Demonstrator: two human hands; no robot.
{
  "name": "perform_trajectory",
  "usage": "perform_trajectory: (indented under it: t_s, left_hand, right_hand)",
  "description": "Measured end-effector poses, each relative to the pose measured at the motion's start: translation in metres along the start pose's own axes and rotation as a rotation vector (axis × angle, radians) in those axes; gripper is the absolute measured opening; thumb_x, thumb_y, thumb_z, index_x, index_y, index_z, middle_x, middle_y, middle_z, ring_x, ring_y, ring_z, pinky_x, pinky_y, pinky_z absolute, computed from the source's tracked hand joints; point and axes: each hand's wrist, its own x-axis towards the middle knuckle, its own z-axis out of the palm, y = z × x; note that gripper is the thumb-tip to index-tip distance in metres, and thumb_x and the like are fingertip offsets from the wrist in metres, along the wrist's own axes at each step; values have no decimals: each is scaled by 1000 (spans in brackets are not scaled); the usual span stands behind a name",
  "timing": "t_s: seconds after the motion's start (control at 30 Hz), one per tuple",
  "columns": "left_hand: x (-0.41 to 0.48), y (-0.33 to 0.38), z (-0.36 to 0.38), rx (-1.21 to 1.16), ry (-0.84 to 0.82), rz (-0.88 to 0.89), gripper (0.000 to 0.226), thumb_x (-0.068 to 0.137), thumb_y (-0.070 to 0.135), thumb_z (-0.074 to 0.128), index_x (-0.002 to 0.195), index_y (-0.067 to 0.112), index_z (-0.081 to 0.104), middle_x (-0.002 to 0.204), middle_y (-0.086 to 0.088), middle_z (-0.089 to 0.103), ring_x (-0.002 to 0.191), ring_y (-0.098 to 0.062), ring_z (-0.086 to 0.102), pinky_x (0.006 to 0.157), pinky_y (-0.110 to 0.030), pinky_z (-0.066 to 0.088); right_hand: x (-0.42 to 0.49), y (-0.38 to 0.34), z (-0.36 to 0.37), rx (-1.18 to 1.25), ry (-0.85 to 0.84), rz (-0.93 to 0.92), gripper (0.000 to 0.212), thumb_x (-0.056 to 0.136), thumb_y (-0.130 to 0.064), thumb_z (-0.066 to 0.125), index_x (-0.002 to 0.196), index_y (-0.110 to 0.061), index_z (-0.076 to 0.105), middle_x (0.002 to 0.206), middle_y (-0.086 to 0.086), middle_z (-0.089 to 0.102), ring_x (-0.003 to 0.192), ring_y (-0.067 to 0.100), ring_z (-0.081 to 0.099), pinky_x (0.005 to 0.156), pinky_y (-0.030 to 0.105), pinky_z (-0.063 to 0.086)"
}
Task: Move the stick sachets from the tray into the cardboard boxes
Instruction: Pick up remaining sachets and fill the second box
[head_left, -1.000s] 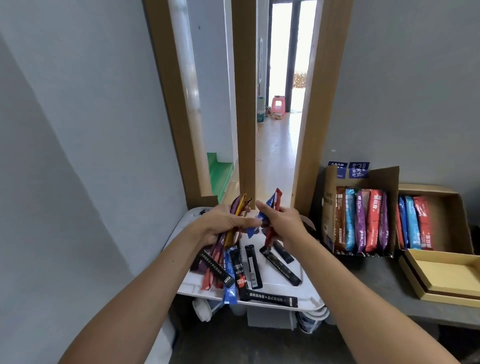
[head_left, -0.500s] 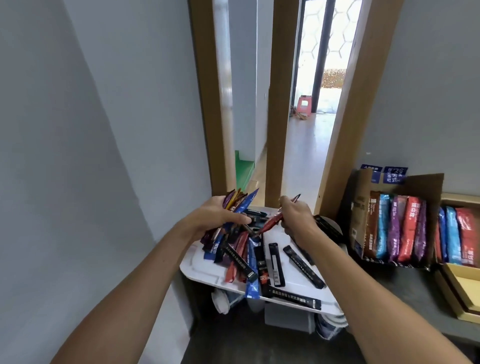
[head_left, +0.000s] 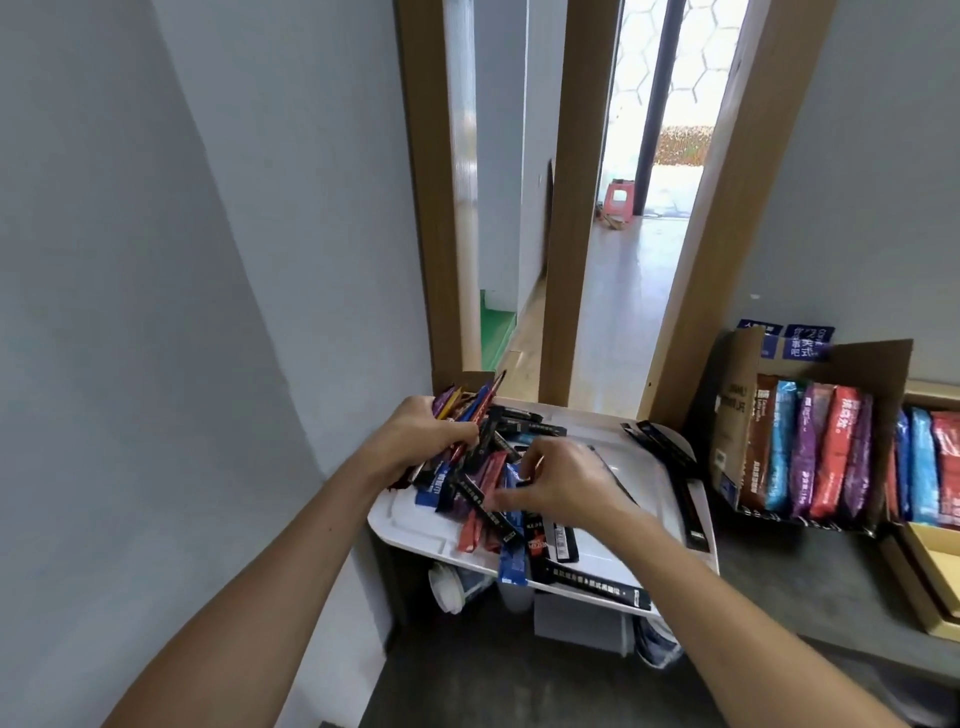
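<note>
A white tray (head_left: 639, 441) holds a loose heap of stick sachets (head_left: 493, 512) in black, blue, red and purple. My left hand (head_left: 423, 428) grips a fanned bunch of sachets (head_left: 470, 405) over the tray's far left corner. My right hand (head_left: 558, 480) is down in the heap, its fingers pinching at a sachet near the middle; what it holds is partly hidden. To the right stands an open cardboard box (head_left: 737, 410) with upright sachets in it, and a second box (head_left: 930, 462) beside it holds blue and red ones.
A grey wall closes in on the left. Behind the tray is a wooden door frame (head_left: 566, 208) opening onto a hallway. A yellow box lid (head_left: 930, 566) lies on the grey counter at the far right. Containers sit under the tray.
My right hand has come down from above the tray into the heap and no longer holds the red sachet up. The left hand keeps its bunch, slightly lower. The view shifted left.
</note>
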Motion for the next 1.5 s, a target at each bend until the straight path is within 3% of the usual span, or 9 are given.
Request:
perform_trajectory:
  t_s: [0.07, 0.27, 0.5, 0.6, 0.7, 0.9, 1.17, 1.33, 1.5]
  left_hand:
    - [1, -3, 3, -21, 5, -20, 39, 83, 27, 85, 112, 17, 61, 99, -9, 75, 85, -21, 77, 70, -33, 63]
    - [-4, -11, 7, -52, 1, -25, 54, 79, 40, 89, 119, 22, 57, 101, -5, 76, 88, -17, 77, 68, -27, 58]
    - [-2, -14, 17, 199, 4, -118, 41, 76, 37, 90, 101, 22, 61, 91, -2, 76, 82, -14, 76, 76, -33, 62]
    - [-2, -15, 27, 351, -14, -153, 60, 66, 44, 95, 110, 18, 63, 98, -3, 75, 88, -16, 74, 84, -36, 62]
    - [-3, -16, 39, 496, 13, -135, 85, 55, 56, 98, 119, 18, 57, 109, -3, 70, 98, -19, 69, 90, -39, 61]
    - [-3, -14, 48, 603, 69, -103, 80, 57, 56, 94, 119, 21, 58, 111, -1, 69, 101, -20, 66, 93, -41, 59]
    - [-3, -3, 14, 133, 18, -165, 48, 77, 26, 88, 114, 13, 61, 95, -8, 77, 81, -17, 78, 68, -29, 62]
    - [-8, -1, 4, 12, 70, -104, 45, 82, 23, 83, 118, 15, 58, 99, -10, 75, 84, -20, 76, 66, -29, 59]
    - [-10, -3, 11, -20, 100, -101, 45, 82, 18, 82, 120, 12, 58, 100, -10, 73, 85, -21, 75, 70, -31, 61]
  right_hand:
    - [-2, 3, 11, -138, -5, -29, 55, 63, -63, 91, 92, -25, 63, 90, -6, 66, 80, 13, 62, 66, 32, 53]
    - [6, 48, -5, 54, 10, 89, 25, 81, -33, 89, 92, -27, 68, 86, -7, 72, 71, 9, 68, 58, 26, 53]
    - [-10, 47, -9, -34, 387, 41, 25, 83, -50, 83, 90, -29, 70, 82, -12, 69, 75, 5, 64, 68, 27, 54]
    - [-15, 18, 7, -43, 208, 70, 42, 77, -65, 82, 76, -25, 68, 73, -9, 69, 63, 6, 63, 56, 27, 50]
    - [-5, 7, 18, -138, 96, 147, 58, 64, -74, 85, 81, -20, 70, 80, -2, 70, 68, 16, 66, 59, 30, 53]
    - [-3, 11, 9, -208, 105, 281, 57, 68, -69, 85, 81, -20, 59, 80, -2, 59, 81, 21, 59, 67, 30, 45]
    - [7, 8, 7, -132, 105, 363, 43, 78, -54, 83, 89, -19, 61, 78, -3, 54, 85, 22, 59, 71, 30, 47]
    - [7, 1, -1, 40, 127, 404, 47, 97, -48, 49, 79, -15, 78, 86, 3, 68, 85, 24, 65, 77, 33, 49]
    - [20, -15, 3, 254, 85, 311, 34, 101, -36, 48, 112, -7, 63, 93, 8, 67, 83, 24, 66, 71, 36, 55]
